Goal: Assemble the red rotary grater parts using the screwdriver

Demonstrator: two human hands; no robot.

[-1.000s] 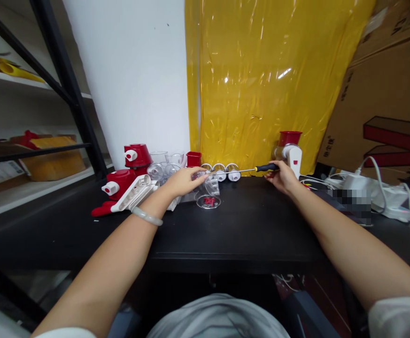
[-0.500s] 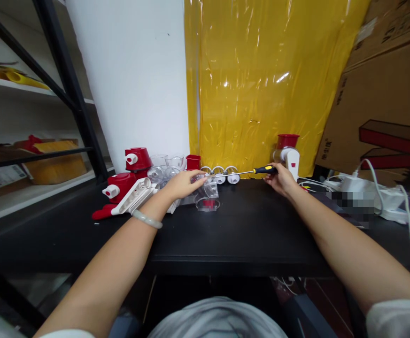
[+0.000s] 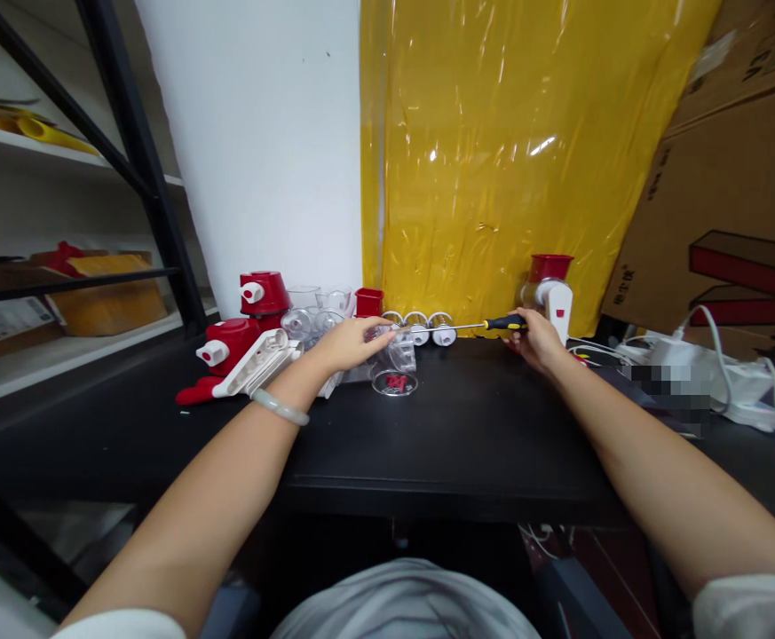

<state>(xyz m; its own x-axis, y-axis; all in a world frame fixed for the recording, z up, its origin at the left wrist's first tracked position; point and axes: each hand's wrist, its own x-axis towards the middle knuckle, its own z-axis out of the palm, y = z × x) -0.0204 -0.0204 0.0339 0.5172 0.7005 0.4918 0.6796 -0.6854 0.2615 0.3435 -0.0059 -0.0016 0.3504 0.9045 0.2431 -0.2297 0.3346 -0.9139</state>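
My right hand [image 3: 539, 341] is closed around the black and yellow handle of a screwdriver [image 3: 505, 323]. Its long metal shaft runs level to the left, and the tip reaches a clear plastic part [image 3: 401, 355]. My left hand [image 3: 352, 343], with a pale bangle at the wrist, grips that clear part from the left; its fingers partly hide it, and exactly where the tip touches cannot be seen. Just below on the table is a round clear dish [image 3: 395, 383] with small red pieces showing inside.
Left of my hands lie white housings with a red-ended handle [image 3: 257, 362] and red units with white knobs [image 3: 264, 293]. White-based drums [image 3: 444, 335] and a red square cup [image 3: 368, 302] stand behind. An assembled red-and-white grinder [image 3: 557, 302] is right; cables and a power strip [image 3: 739, 382] lie beyond.
The whole view has shifted slightly. Both hands keep their holds on the clear part and the screwdriver, with hardly any visible movement.
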